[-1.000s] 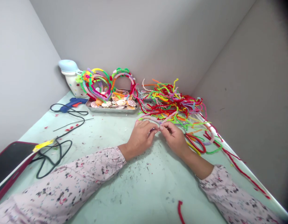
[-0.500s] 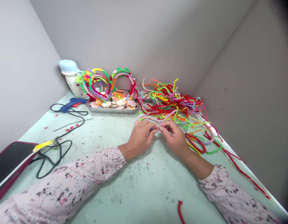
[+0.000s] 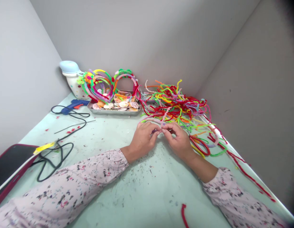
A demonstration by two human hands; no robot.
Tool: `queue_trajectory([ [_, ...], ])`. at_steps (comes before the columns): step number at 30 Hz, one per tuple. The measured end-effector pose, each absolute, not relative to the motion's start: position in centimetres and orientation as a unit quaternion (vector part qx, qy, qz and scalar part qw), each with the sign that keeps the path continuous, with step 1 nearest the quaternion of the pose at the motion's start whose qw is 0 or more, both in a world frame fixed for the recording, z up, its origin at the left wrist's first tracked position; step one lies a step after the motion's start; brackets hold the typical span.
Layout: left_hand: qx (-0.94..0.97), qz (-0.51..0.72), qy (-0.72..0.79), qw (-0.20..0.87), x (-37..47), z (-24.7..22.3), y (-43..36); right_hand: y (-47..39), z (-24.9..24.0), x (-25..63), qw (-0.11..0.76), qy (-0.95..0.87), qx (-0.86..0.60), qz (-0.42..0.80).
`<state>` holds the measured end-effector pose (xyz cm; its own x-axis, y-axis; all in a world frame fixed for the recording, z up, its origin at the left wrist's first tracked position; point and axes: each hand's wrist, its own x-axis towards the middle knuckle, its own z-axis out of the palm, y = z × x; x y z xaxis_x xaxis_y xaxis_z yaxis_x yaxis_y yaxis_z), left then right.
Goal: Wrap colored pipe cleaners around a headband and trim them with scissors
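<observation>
Pinches the lower end of a pink stem (image 3: 166,114) at the fingertips of the left hand (image 3: 144,140) and the right hand (image 3: 179,139), close together over the pale green table (image 3: 137,193). Wears loose floral sleeves (image 3: 92,172). Shows a tangled, many-coloured pile (image 3: 175,99) of fuzzy stems just beyond the right hand. Shows, farther left, a metal tray (image 3: 113,112) of shells (image 3: 123,104), with fuzzy headbands (image 3: 99,71) standing over it. Shows a blue-lidded cup (image 3: 76,85) by the wall, a blue glue gun (image 3: 74,105) in front of it, and a looped black cord (image 3: 83,126) nearer. Includes a red-edged tablet (image 3: 15,158) at far left and a red stem (image 3: 183,215) at the near edge.
</observation>
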<state>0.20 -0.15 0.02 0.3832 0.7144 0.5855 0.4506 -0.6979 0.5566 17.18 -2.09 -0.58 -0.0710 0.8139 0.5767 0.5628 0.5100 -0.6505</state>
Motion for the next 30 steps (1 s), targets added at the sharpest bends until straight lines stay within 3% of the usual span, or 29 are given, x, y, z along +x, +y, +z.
queue_trajectory([
  [30,0.808,0.441,0.362,0.148,0.17,-0.08,-0.12,-1.9,-0.72,17.27,0.497,-0.746,-0.437,0.072],
])
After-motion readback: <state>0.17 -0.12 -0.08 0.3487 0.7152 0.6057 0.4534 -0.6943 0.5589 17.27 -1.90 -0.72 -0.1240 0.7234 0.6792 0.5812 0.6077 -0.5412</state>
